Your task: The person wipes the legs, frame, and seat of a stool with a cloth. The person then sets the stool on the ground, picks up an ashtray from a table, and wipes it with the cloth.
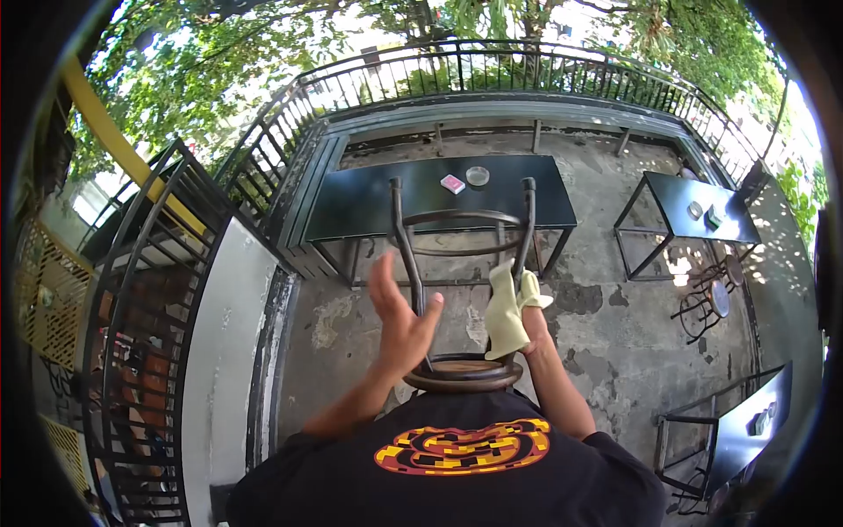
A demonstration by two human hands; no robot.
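Note:
An upturned stool with dark metal legs (406, 237) and a round seat (464, 376) is close to my chest, its legs pointing away from me. Beside its left leg is my left hand (402, 321), fingers spread and thumb raised, with nothing in it. A pale yellow cloth (505, 318) lies against the right leg. My right hand (534, 323) is wrapped round the cloth at that leg, its fingers mostly hidden by the fabric.
Beyond the stool a long black table (351, 198) holds a red card box (452, 184) and a glass ashtray (477, 176). More tables (694, 206) and stools (718, 299) stand at the right. Black railings (562, 70) and a white low wall (224, 351) border the floor.

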